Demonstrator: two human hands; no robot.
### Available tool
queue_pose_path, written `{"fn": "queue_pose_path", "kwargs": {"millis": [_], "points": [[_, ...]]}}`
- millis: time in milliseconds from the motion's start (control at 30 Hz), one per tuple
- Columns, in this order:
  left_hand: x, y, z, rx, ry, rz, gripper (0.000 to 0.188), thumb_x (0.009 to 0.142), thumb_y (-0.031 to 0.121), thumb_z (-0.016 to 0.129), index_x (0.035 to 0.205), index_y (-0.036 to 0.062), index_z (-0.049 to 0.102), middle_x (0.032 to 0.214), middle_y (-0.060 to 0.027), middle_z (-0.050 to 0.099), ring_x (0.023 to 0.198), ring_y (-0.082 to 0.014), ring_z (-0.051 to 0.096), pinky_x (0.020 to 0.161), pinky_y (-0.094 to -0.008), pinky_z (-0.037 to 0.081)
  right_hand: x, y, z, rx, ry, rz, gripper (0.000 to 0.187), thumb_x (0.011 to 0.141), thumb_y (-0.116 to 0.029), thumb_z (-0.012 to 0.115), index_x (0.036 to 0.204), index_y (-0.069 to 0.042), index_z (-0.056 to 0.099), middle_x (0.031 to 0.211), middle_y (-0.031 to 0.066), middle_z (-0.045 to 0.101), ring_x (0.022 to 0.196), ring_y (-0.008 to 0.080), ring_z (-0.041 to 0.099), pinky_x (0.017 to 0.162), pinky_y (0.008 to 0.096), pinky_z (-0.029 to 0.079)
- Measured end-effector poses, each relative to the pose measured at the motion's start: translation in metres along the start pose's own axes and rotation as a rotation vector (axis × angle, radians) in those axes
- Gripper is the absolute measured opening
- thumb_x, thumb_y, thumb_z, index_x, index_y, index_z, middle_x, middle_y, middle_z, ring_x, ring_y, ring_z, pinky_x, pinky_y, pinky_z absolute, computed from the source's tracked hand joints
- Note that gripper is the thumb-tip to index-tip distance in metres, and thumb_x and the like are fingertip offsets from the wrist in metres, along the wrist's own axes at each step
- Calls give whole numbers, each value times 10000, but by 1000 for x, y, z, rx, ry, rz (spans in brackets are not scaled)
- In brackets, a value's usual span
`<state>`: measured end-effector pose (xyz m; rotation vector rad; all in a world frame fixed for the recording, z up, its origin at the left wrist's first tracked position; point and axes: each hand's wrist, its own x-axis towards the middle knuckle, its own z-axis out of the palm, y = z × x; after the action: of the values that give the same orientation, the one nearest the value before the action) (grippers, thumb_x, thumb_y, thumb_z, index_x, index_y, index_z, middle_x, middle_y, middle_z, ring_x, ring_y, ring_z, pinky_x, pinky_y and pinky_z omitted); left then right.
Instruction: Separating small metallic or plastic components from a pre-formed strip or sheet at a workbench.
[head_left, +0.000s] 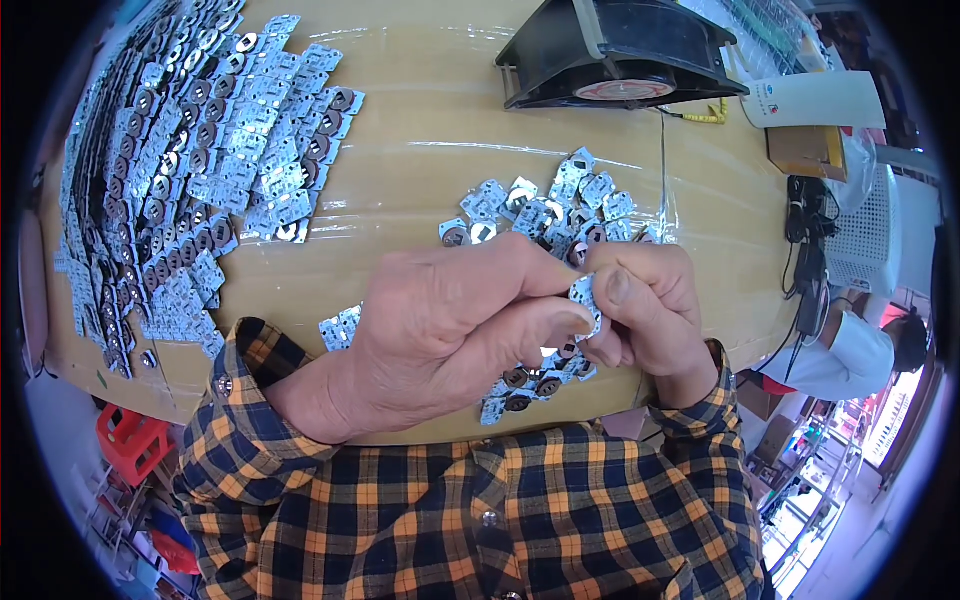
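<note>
A: In the head view, what do the hands have hold of?
B: The left hand (445, 305) pinches a small board (583, 292) between thumb and forefinger, almost closed. The right hand (645, 305) grips the same board from the right, thumb on its edge, fingers curled.
A: Where is that board?
B: Above the bench (400, 185), between the two thumbs, over a loose pile of boards (572, 180). The pile shows on the far side of the hands and on the near side below them.
A: And to the left?
B: Overlapping strips of boards (225, 130), with dark round parts on many. A black fan (620, 55) stands at the far right.
A: Which step is this?
B: I'd judge it's two-handed work on one board; whether it's being bent, parted or just turned, I cannot tell.
A: What does the next move call for?
B: Even thumb pressure, I'd say, and a secure pinch on both sides.
</note>
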<state>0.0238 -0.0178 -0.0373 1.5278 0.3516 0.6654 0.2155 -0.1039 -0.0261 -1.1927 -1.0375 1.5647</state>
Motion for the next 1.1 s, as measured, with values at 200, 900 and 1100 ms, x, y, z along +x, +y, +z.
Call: {"fn": "queue_pose_path", "kwargs": {"millis": [200,900,1100], "points": [[1,-1,3,-72,46,-102,147,947,110,592,963,-34,619,766,-65,662,626,-83,641,525,-201,514,2,-5,6,282,18,180,378,1020,-254,438,736,-14,505,496,17,455,353,56,364,328,210,283],[4,-5,3,120,111,-22,150,912,-14,593,1054,-49,628,868,-63,662,710,-67,635,590,-180,497,5,3,1,283,94,144,376,1018,-238,457,733,-11,550,491,16,488,345,64,415,324,206,300],[5,-7,5,33,156,-90,155,912,-20,587,1059,-52,623,894,-72,667,734,-75,638,617,-186,509,6,4,5,279,162,99,372,1015,-232,465,724,-13,542,486,12,479,336,57,385,323,204,297]]}}
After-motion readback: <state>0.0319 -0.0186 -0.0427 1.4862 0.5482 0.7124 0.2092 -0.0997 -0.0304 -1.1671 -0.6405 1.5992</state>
